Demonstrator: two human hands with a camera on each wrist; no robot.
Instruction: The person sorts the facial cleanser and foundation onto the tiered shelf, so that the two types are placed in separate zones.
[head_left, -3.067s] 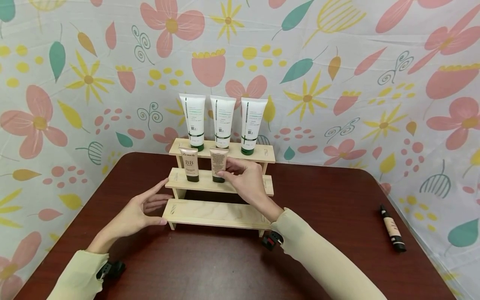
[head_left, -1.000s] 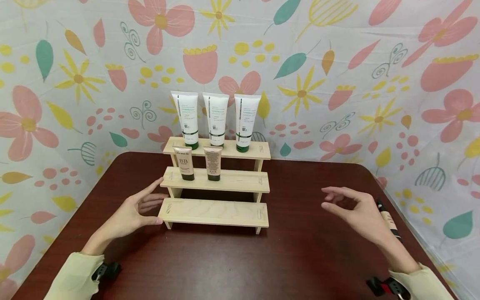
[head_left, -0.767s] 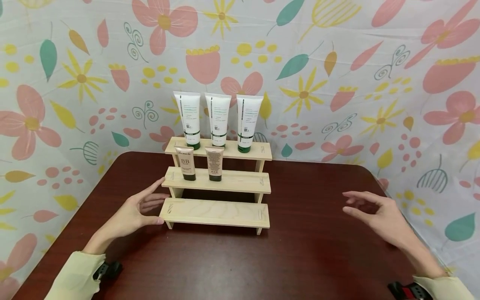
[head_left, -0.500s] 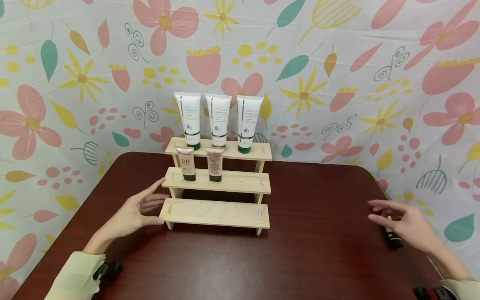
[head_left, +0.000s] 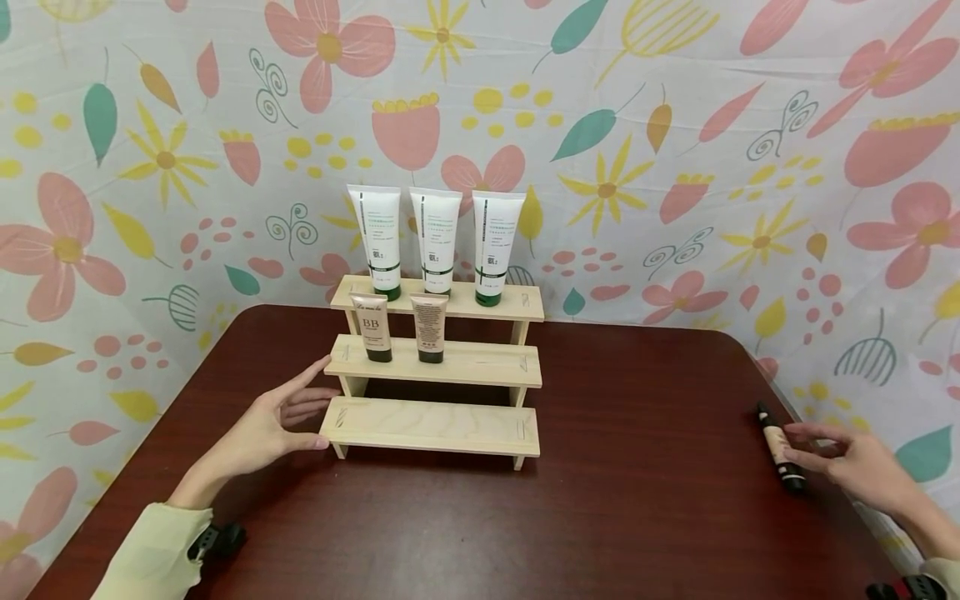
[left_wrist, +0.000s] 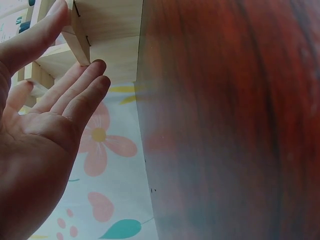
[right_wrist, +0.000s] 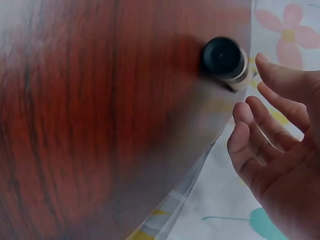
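A three-step wooden display stand (head_left: 435, 425) is on the table. My left hand (head_left: 258, 429) rests against its left end, thumb at the lowest step's edge and straight fingers reaching back; the left wrist view shows the same palm (left_wrist: 40, 130). Two small beige cream tubes, one marked BB (head_left: 376, 329) and one with dense print (head_left: 430, 329), stand on the middle step. Near the table's right edge lies a slim black-and-beige tube (head_left: 777, 448), its black round end (right_wrist: 222, 57) facing the right wrist camera. Beside it my right hand (head_left: 862, 467) has its thumb and fingers spread apart.
Three white tubes with green caps (head_left: 495, 250) stand on the top step. The dark wooden table (head_left: 637, 517) ends at the right just past the slim tube. A flower-printed cloth (head_left: 675, 167) hangs behind and at the sides.
My right hand has let go of the beige tube with dense print, which stays on the middle step, and moved right to the slim tube. My left hand stays at the stand.
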